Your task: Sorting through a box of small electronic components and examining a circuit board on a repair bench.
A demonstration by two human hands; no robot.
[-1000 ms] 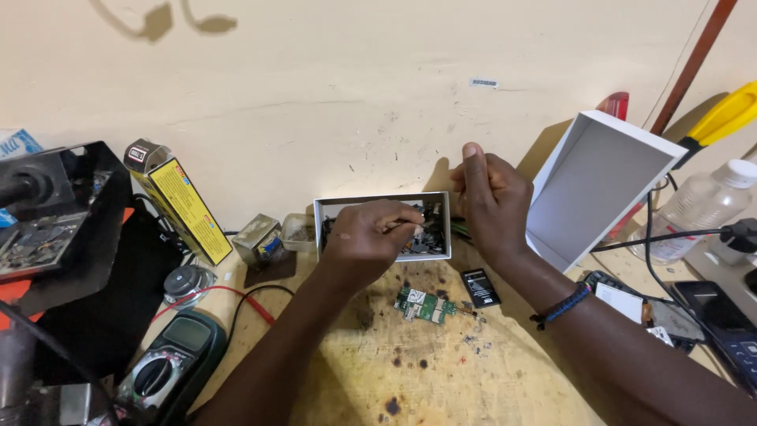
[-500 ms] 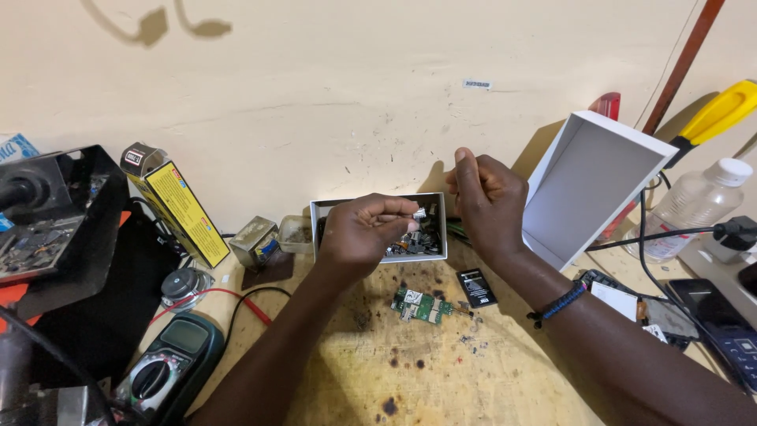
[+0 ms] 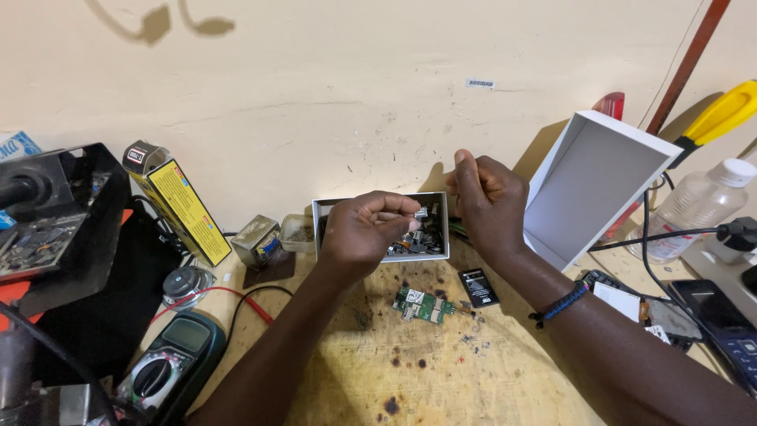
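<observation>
Two hands work over a small white parts box (image 3: 319, 229) at the wall. The left hand (image 3: 364, 229) pinches a tiny metal component (image 3: 422, 211) just above the box's clutter; the right hand (image 3: 490, 201) hovers beside, fingers curled shut, whether on anything I cannot tell. Picking a part seems in hand; next calls for steady carrying toward the green circuit board (image 3: 424, 305) lying nearby.

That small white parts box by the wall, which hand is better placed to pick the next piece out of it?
The left hand. It hovers right over the small white parts box, its fingertips pinching a small metal part. The right hand is raised beside the box's right edge, fingers curled.
</observation>
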